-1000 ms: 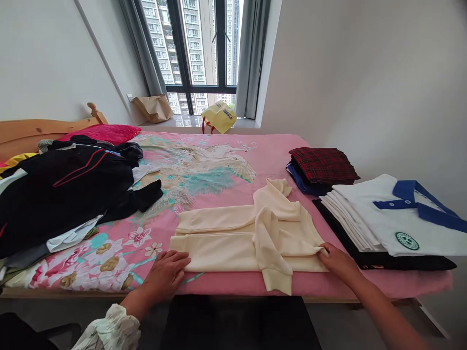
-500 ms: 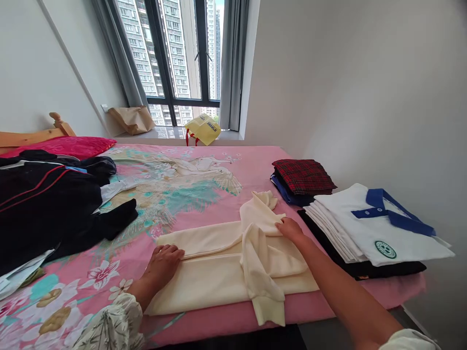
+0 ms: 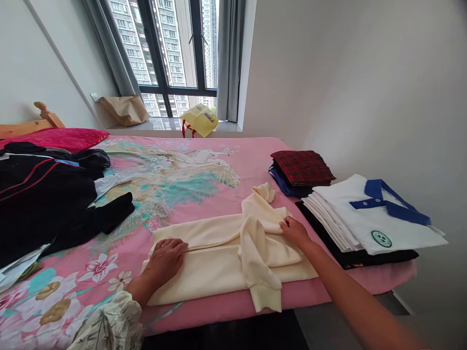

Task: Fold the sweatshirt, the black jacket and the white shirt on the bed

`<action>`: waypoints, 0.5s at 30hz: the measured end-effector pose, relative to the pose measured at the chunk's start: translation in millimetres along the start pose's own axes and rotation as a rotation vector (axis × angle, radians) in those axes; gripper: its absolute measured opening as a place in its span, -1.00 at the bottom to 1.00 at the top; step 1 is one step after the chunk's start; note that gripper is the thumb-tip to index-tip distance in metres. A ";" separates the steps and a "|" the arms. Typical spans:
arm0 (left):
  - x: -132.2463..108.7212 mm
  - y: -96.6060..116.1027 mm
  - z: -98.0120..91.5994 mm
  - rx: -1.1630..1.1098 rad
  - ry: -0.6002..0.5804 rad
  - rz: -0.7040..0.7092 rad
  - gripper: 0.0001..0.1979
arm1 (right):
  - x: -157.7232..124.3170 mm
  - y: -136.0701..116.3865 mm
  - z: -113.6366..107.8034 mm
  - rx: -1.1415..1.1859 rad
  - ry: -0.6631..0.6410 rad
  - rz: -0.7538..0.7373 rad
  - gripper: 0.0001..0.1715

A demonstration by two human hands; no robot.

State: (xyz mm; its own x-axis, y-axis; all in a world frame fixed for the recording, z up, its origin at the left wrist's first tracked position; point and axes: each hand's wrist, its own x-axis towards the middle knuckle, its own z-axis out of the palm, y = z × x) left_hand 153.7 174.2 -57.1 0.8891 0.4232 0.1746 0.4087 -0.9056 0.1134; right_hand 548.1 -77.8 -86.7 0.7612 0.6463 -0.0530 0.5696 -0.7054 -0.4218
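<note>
A cream long-sleeved top (image 3: 219, 272) lies partly folded on the bed near its front edge, both sleeves laid across its right part. One cuff hangs toward the bed's near edge. My left hand (image 3: 170, 259) rests on the left end of the top, palm down with fingers stretched over the cloth. At the right end, my right hand (image 3: 296, 231) pinches a bit of the cream cloth between thumb and fingers. Just beyond this hand stands a stack of folded white polo shirts (image 3: 350, 214) with a blue collar on the uppermost one.
A red plaid folded garment (image 3: 303, 167) tops a smaller pile behind the polo shirts. Dark clothes (image 3: 54, 204) are heaped at the left of the pink floral bedspread (image 3: 204, 214). A yellow bag (image 3: 200, 120) and a brown paper bag (image 3: 126, 110) sit by the window.
My view has tipped down slightly. My left hand lies a little further onto the top; my right hand still pinches it at nearly the same spot.
</note>
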 end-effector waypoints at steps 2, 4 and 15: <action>3.7 9.2 3.6 -0.016 0.009 0.042 -0.69 | 1.1 -1.4 -1.8 0.009 -0.004 0.000 -0.72; 5.9 17.6 10.1 -0.038 -0.011 0.072 -0.67 | 1.0 -1.4 -4.2 0.011 -0.014 0.000 -0.71; 19.0 80.5 17.2 -0.157 -0.068 0.094 -0.50 | -40.2 -21.6 -14.0 0.035 0.197 -0.006 -0.74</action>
State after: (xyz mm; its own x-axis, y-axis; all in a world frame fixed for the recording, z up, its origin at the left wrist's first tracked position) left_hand 207.0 108.8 -61.5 0.9358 0.3291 0.1261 0.2907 -0.9232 0.2513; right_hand 509.5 -92.6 -62.8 0.8055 0.5791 0.1260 0.5661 -0.6889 -0.4528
